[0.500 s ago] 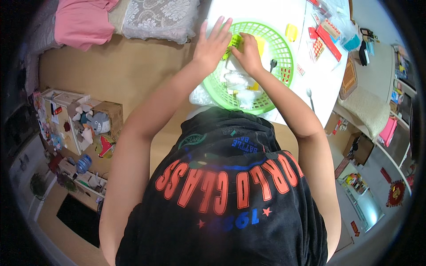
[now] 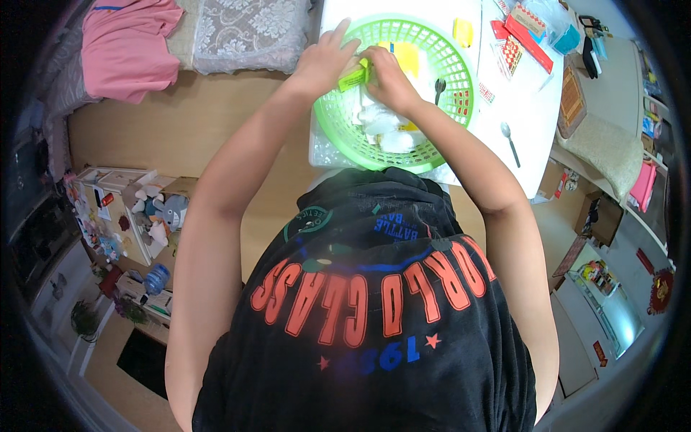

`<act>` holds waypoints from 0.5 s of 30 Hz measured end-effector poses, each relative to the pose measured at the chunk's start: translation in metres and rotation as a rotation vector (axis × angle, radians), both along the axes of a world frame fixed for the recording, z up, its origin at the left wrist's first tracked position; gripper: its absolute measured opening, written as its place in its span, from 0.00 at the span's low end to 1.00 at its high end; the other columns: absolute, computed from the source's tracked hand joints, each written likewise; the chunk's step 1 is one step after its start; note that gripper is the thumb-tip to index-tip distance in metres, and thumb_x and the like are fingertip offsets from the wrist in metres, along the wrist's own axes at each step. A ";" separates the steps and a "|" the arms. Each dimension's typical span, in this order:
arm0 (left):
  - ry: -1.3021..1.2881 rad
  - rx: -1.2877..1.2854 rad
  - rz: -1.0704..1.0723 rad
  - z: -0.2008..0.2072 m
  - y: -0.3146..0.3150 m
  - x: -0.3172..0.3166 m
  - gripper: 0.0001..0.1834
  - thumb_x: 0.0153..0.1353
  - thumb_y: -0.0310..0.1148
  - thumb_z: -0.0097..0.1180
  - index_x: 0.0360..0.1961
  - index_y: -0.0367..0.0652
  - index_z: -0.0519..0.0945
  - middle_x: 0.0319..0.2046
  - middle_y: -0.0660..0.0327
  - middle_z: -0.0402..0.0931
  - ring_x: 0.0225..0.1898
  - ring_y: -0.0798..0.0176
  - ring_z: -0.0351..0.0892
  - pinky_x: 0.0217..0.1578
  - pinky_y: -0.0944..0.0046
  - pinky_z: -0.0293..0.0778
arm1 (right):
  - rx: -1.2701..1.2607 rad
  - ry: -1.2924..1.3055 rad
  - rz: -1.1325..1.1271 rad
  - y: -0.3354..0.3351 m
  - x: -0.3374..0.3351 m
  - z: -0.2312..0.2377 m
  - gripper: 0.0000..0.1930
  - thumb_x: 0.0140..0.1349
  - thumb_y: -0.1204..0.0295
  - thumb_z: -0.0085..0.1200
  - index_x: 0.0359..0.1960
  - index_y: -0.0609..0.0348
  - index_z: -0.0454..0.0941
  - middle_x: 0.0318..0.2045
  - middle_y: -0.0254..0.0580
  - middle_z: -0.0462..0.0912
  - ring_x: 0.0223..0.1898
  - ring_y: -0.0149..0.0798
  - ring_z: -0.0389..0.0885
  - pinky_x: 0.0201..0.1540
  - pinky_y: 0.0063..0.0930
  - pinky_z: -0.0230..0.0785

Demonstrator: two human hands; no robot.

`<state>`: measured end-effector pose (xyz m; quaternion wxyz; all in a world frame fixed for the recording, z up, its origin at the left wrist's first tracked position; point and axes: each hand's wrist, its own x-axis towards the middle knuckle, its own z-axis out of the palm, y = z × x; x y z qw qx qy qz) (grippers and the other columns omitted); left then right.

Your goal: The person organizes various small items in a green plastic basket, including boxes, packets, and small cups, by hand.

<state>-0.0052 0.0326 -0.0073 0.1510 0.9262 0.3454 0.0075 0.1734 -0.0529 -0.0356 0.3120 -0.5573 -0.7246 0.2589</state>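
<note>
Over the left part of a light-green plastic basket (image 2: pixel 327 129), both my hands meet at a small bright yellow-green packet (image 2: pixel 353 78). My right hand (image 2: pixel 389 81) reaches into the basket, its curled fingers pinching the packet's right end. At the packet's left end is my left hand (image 2: pixel 322 63), thumb side against it and the longer fingers stretched over the rim. White crumpled plastic wrapping (image 2: pixel 396 140), a yellow packet (image 2: pixel 409 59) and a dark fork (image 2: pixel 440 89) lie inside the basket. My hands partly hide what lies beneath them.
The basket stands on a white table (image 2: pixel 497 155). Right of it are a spoon (image 2: pixel 510 144), a yellow item (image 2: pixel 463 32), a red box (image 2: pixel 529 45) and a clear plastic bag (image 2: pixel 551 18). A lace-covered seat (image 2: pixel 248 36) stands left of the table.
The yellow-green packet has moved left and nearer to me between my hands, turning flatter. My left hand's fingers have drawn closer together. The view has shifted slightly.
</note>
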 end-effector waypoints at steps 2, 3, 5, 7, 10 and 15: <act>-0.009 0.023 -0.016 -0.004 0.001 0.000 0.30 0.48 0.26 0.66 0.56 0.51 0.76 0.72 0.53 0.49 0.65 0.49 0.64 0.53 0.52 0.76 | -0.029 0.029 0.015 -0.003 0.004 0.001 0.29 0.45 0.83 0.59 0.53 0.60 0.69 0.52 0.54 0.70 0.56 0.60 0.68 0.61 0.45 0.63; -0.023 0.048 -0.030 -0.006 0.002 0.000 0.32 0.47 0.26 0.67 0.57 0.52 0.76 0.72 0.53 0.50 0.65 0.49 0.65 0.54 0.52 0.76 | -0.056 0.054 0.031 -0.004 0.006 0.004 0.28 0.45 0.83 0.59 0.53 0.60 0.69 0.51 0.54 0.70 0.56 0.60 0.68 0.61 0.46 0.63; -0.009 0.086 -0.029 -0.010 0.001 0.000 0.34 0.46 0.26 0.67 0.59 0.55 0.75 0.72 0.53 0.50 0.65 0.49 0.64 0.54 0.52 0.75 | -0.063 0.066 0.014 -0.006 0.007 0.010 0.28 0.45 0.83 0.59 0.53 0.61 0.69 0.51 0.54 0.70 0.57 0.60 0.68 0.62 0.46 0.62; 0.003 0.123 -0.035 -0.009 0.000 0.002 0.37 0.45 0.26 0.68 0.60 0.58 0.74 0.72 0.54 0.49 0.66 0.49 0.63 0.55 0.51 0.75 | -0.070 0.076 -0.010 -0.008 0.008 0.010 0.28 0.45 0.83 0.59 0.53 0.61 0.68 0.51 0.55 0.69 0.57 0.60 0.67 0.63 0.46 0.62; 0.012 0.205 -0.058 -0.005 -0.002 0.003 0.40 0.44 0.28 0.70 0.62 0.63 0.73 0.74 0.54 0.46 0.69 0.48 0.59 0.57 0.51 0.73 | -0.015 0.033 -0.149 -0.006 0.007 0.010 0.28 0.47 0.82 0.60 0.53 0.63 0.68 0.52 0.57 0.69 0.58 0.60 0.67 0.63 0.46 0.62; 0.122 0.129 -0.043 0.020 -0.003 0.001 0.45 0.37 0.38 0.78 0.62 0.66 0.74 0.76 0.55 0.40 0.74 0.39 0.44 0.64 0.39 0.61 | 0.117 -0.020 -0.108 -0.012 0.000 0.021 0.23 0.52 0.80 0.58 0.52 0.64 0.70 0.53 0.58 0.71 0.57 0.60 0.69 0.61 0.44 0.65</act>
